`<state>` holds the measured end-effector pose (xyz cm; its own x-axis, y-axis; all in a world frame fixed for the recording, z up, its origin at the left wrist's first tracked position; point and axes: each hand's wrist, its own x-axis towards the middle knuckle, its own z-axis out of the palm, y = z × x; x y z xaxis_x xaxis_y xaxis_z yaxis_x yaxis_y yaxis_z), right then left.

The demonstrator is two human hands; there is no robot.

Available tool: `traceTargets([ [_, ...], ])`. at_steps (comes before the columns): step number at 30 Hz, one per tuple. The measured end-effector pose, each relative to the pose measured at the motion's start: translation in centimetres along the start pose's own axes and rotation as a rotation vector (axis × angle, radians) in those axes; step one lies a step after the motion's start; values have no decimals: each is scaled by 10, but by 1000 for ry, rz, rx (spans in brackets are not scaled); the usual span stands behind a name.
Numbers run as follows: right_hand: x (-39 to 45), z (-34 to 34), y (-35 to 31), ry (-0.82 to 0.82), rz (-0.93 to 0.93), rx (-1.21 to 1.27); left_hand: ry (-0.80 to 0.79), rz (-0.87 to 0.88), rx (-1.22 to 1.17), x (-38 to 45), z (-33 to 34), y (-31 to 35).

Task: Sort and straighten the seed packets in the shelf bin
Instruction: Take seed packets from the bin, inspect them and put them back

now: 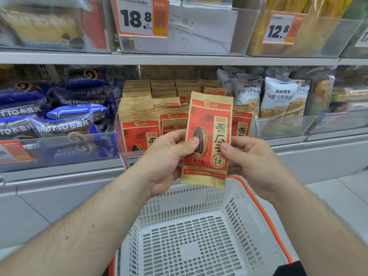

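Below at 6 o'clock an unfilled white basket [191,236]; both hands, left hand [167,162] and right hand [253,166], pinch one seed packet [209,136] upright before the shelf bin [122,156], whose rows at 12 o'clock look mostly straight, some uneven.

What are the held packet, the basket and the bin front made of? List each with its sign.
Packet: looks like matte kraft paper, tan crimped ends, no glare; any inner lining can't be seen.
Basket: moulded plastic, white slotted walls, orange rim.
Bin front: clear rigid plastic, probably acrylic; the goods show through it.
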<state>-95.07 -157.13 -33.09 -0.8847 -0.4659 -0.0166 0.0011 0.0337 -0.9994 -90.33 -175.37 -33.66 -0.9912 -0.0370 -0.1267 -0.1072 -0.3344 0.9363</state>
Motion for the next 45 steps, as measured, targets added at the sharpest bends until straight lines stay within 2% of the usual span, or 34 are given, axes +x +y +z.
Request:
traceTargets([
  [6, -5, -11, -1, -171, 56, -124, 15, 28, -52, -1, 2, -2],
  [11, -8, -8, -4, -136, 36, -154, -1, 33, -22, 0, 2, -2],
  [13, -9, -6, -4, -117, 45, -183, 44, 67, 82, 0, 2, -4],
  [16, -11, -2, -3, -103, 42, -312, 191, 202, 378, 4, 0, -9],
  [18, -13, 2, -3, -104, 35, -388, 204, 243, 463, 2, 3, -10],
  [25, -22, 12, 3, -144, -115, -492, 51, 173, 442, -5, 8, -14],
  [29, -20, 7, -2, 43, -289, -288, -85, 108, 358, -2, 1, -16],
  [32, -18, 11, -2, 129, -369, -295, -203, 86, 372, -6, 5, -19],
  [34, -17, 16, 1, 134, -377, -324, -215, 75, 350, -7, 8, -20],
  [37, -14, 21, 3, 59, -317, -226, -137, 82, 235, -3, 8, -21],
  [41, -12, 22, 1, -30, -243, -58, -268, 32, 73, -3, 7, -16],
  [45, -11, 19, 2, -52, -213, -28, -294, -2, 32, -3, 8, -16],
])
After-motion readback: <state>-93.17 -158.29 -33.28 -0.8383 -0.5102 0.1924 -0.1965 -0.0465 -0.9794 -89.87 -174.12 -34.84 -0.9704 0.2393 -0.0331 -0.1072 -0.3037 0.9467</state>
